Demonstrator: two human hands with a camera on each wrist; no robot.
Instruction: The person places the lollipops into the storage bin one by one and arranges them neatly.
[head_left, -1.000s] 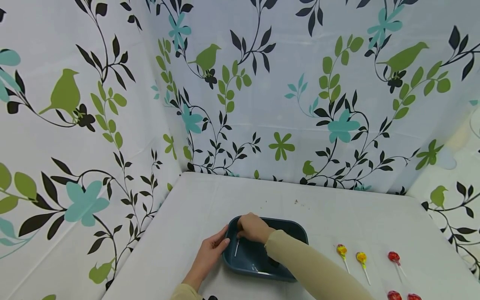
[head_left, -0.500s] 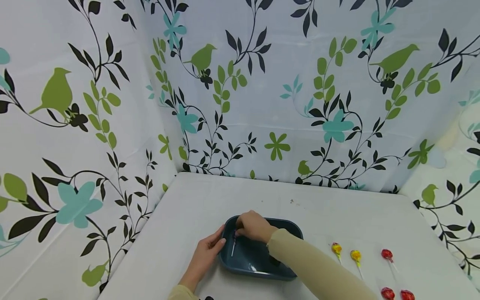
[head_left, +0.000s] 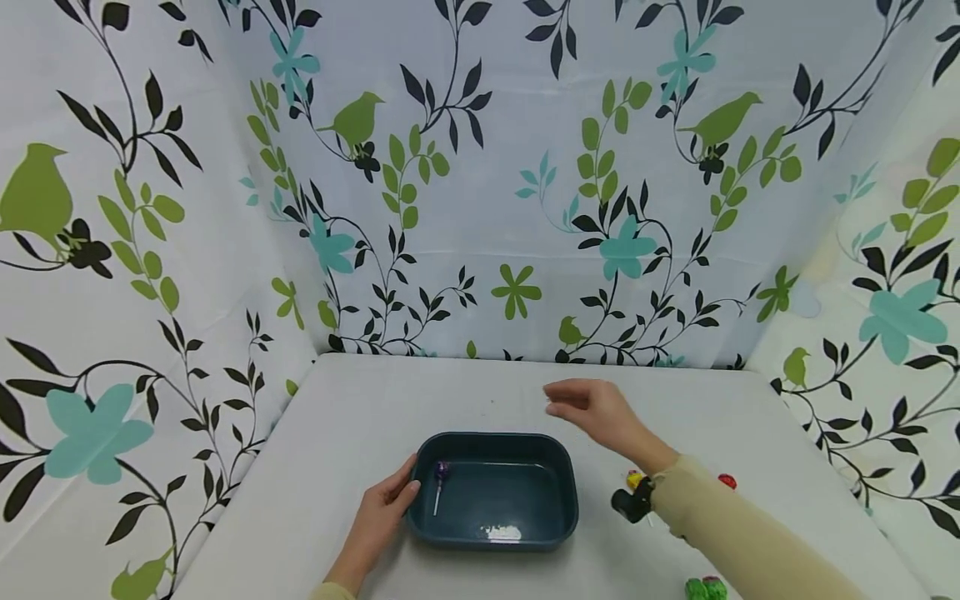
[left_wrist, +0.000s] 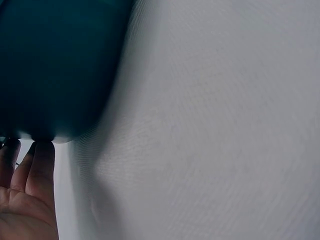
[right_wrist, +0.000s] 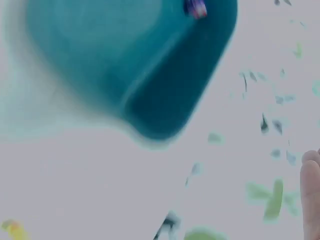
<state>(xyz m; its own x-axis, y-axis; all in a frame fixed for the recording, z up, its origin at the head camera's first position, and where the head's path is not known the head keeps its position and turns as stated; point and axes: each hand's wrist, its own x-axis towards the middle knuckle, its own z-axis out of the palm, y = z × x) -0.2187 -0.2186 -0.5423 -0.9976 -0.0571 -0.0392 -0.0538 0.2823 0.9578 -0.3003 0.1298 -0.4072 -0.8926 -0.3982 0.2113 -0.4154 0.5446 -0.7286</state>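
Note:
A dark blue tray [head_left: 517,546] stands on the table, with a purple lollipop [head_left: 441,472] lying at its left side, stick toward me. My left hand [head_left: 377,518] is at the tray's left wall, thumb at the rim; in the left wrist view its straight fingers [left_wrist: 41,170] touch the outside of the wall. My right hand [head_left: 596,410] is raised off the tray's far right corner, fingers extended and holding nothing. In the right wrist view only some fingertips [right_wrist: 311,175] show at the right edge, and the tray [right_wrist: 165,95] is blurred.
Right of the tray, a yellow lollipop [head_left: 634,479] and a red lollipop [head_left: 727,481] show partly behind my right arm. Green-wrapped lollipops [head_left: 705,588] lie near the bottom edge. The white table [head_left: 360,400] ends at a patterned curtain [head_left: 480,225] at the back.
My right hand has let go of the purple lollipop in the tray and moved up and right, out of the tray. My left hand stays at the wall. The view has shifted right.

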